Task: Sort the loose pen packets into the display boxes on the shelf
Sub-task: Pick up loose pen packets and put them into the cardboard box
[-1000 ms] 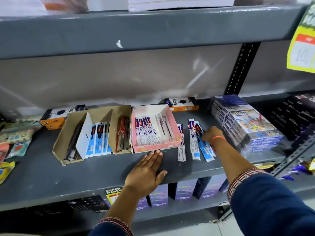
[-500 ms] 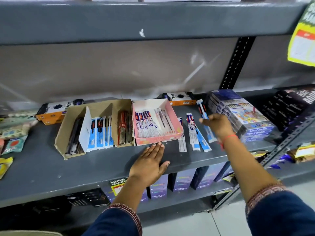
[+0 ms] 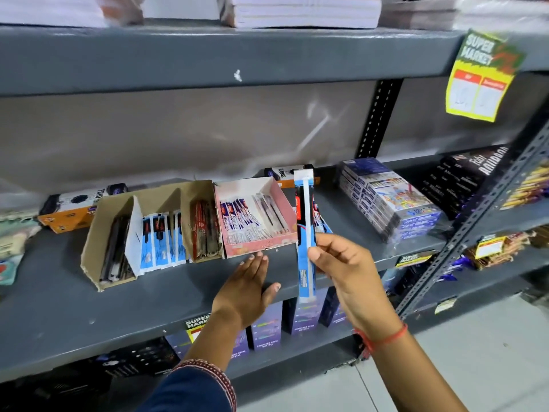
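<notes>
My right hand [image 3: 344, 270] pinches a long blue-and-white pen packet [image 3: 304, 221] and holds it upright in front of the shelf, just right of the pink display box [image 3: 285, 203]. That box holds purple-and-white packets and a few pens. Left of it stands a brown cardboard display box [image 3: 95, 233] with dark pens, blue-and-white packets and red packets in three sections. My left hand [image 3: 248, 288] lies flat, palm down, on the grey shelf [image 3: 59, 298] in front of the pink box. More loose packets [image 3: 322, 223] lie behind the held one, mostly hidden.
A wrapped stack of colour-pencil boxes [image 3: 392, 200] sits to the right. Two orange-and-white boxes [image 3: 71, 206] [image 3: 285, 173] stand at the back. A yellow price tag [image 3: 481, 81] hangs from the upper shelf. Purple boxes [image 3: 267, 331] fill the lower shelf.
My right hand has lifted one blue-and-white packet off the shelf, brought it left and toward me, and turned it upright. My left hand stayed flat on the shelf.
</notes>
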`<move>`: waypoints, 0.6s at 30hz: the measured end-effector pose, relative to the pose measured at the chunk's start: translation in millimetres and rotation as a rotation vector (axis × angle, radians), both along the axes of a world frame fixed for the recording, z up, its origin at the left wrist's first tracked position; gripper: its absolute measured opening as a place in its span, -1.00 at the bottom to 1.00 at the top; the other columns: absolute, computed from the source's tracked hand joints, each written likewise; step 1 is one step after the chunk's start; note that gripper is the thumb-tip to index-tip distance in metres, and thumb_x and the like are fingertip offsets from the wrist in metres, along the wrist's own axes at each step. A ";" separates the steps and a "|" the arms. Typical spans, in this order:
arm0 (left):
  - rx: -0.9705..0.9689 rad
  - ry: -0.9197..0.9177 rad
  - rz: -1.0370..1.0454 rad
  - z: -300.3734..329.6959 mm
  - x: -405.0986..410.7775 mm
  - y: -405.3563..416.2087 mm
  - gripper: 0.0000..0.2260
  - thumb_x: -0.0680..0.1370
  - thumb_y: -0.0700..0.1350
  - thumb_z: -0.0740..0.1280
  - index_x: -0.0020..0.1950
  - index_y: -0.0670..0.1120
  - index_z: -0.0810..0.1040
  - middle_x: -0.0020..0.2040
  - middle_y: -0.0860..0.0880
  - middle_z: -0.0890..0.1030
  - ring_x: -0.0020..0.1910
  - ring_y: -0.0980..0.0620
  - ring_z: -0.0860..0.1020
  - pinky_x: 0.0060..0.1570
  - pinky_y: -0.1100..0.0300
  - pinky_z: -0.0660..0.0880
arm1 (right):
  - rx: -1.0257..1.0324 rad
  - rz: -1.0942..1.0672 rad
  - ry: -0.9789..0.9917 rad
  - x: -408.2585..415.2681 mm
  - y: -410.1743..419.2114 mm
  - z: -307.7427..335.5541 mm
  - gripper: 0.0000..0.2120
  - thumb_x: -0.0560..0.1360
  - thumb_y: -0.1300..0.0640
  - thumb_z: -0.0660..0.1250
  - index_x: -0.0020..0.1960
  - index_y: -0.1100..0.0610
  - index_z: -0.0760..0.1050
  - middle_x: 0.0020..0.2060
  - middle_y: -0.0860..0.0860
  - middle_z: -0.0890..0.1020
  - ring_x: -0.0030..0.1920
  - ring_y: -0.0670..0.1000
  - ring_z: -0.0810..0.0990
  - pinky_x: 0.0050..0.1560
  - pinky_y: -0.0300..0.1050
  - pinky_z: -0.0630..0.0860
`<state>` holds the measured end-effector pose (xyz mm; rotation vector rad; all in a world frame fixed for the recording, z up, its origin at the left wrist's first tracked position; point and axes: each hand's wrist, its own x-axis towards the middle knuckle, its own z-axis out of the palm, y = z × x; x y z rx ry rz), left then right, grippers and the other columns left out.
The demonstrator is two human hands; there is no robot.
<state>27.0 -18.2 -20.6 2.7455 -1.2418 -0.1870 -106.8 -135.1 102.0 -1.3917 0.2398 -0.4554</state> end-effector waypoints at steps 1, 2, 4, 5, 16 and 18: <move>-0.032 -0.015 -0.013 -0.9 -0.6 3.5 -0.28 0.51 0.32 -0.29 0.52 -0.14 -0.14 0.54 -0.05 -0.13 0.48 0.04 -0.17 0.35 0.24 -0.27 | -0.015 0.002 -0.037 -2.5 2.6 7.0 -0.72 0.48 0.44 0.24 -0.16 0.11 0.59 -0.40 -0.15 0.70 -0.35 -0.25 0.59 -0.24 -0.43 0.53; -0.069 -0.020 -0.018 -3.1 -0.4 6.5 -0.13 0.39 0.40 -0.43 0.52 -0.14 -0.11 0.54 -0.05 -0.10 0.48 0.04 -0.15 0.34 0.26 -0.29 | -0.033 -0.002 -0.065 -4.1 4.4 12.7 -0.71 0.47 0.45 0.25 -0.16 0.10 0.60 -0.39 -0.15 0.70 -0.35 -0.26 0.60 -0.24 -0.44 0.53; -0.109 -0.020 -0.018 -9.8 0.8 11.5 0.06 0.21 0.44 -0.58 0.52 -0.13 -0.06 0.53 -0.05 -0.07 0.49 0.04 -0.11 0.33 0.28 -0.30 | -0.065 -0.003 -0.115 -6.8 7.1 20.9 -0.72 0.46 0.43 0.29 -0.17 0.08 0.61 -0.37 -0.15 0.70 -0.32 -0.25 0.60 -0.22 -0.44 0.53; -0.119 -0.032 -0.019 -12.5 1.4 13.1 0.08 0.20 0.44 -0.60 0.52 -0.13 -0.05 0.52 -0.03 -0.07 0.49 0.04 -0.10 0.34 0.27 -0.29 | -0.073 0.005 -0.137 -8.0 8.7 24.9 -0.76 0.44 0.39 0.32 -0.17 0.07 0.61 -0.35 -0.15 0.71 -0.31 -0.24 0.60 -0.22 -0.43 0.52; -0.058 -0.089 0.066 -11.7 -0.2 41.8 -0.32 0.55 0.28 -0.26 0.52 -0.14 -0.10 0.54 -0.04 -0.07 0.49 0.04 -0.10 0.38 0.25 -0.20 | -0.082 0.132 0.119 28.1 29.5 19.2 -0.78 0.45 0.42 0.32 -0.13 0.11 0.56 -0.53 -0.12 0.61 -0.53 -0.28 0.51 -0.46 -0.48 0.42; -0.111 -0.118 0.092 -13.4 3.8 66.9 -0.16 0.42 0.35 -0.46 0.52 -0.14 -0.05 0.53 -0.05 -0.02 0.49 0.02 -0.03 0.39 0.25 -0.13 | -0.124 0.237 0.244 52.4 41.9 9.2 -0.74 0.46 0.44 0.31 -0.11 0.08 0.52 -0.51 -0.09 0.57 -0.56 -0.25 0.48 -0.52 -0.45 0.38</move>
